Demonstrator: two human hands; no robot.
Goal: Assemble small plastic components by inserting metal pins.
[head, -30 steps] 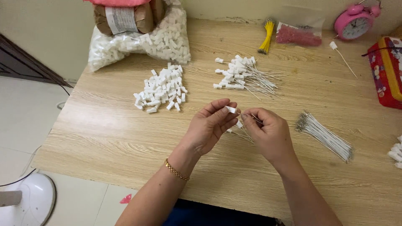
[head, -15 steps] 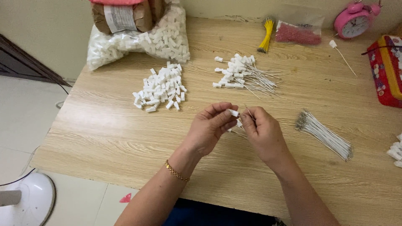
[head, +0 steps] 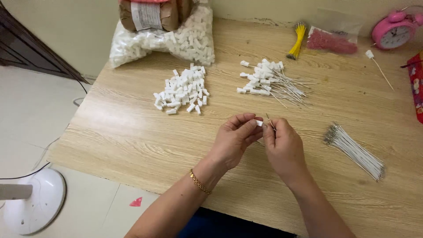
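The person's two hands meet above the near middle of the wooden table point(head: 132, 132). The left hand point(head: 235, 139) pinches a small white plastic connector point(head: 259, 123) between thumb and fingertips, its grip narrow and closed on the piece. The right hand point(head: 284, 143) is curled just beside it, touching the left at the fingertips, and its grip is closed on a thin wire point(head: 269, 120) whose tip sticks up beside the connector. Whether the wire end sits inside the connector cannot be told. A gold bracelet point(head: 199, 182) circles the left wrist.

On the table far and to the left of the hands lies a loose pile of white connectors point(head: 183, 90). Farther still, at the table's far edge, stands a clear bag of the same white pieces point(head: 194, 42) with a brown paper-wrapped bundle point(head: 154, 13) resting on top. Far and slightly right of the hands lies a heap of finished wires with white ends point(head: 269, 81). To the right, well apart from the hands, a bundle of bare white wires point(head: 354, 152) lies at a slant. Along the far right stand a bunch of yellow wires point(head: 297, 39), a bag of pink pieces point(head: 330, 41) and a pink alarm clock point(head: 394, 31). A white fan base point(head: 33, 205) stands on the floor at the near left.
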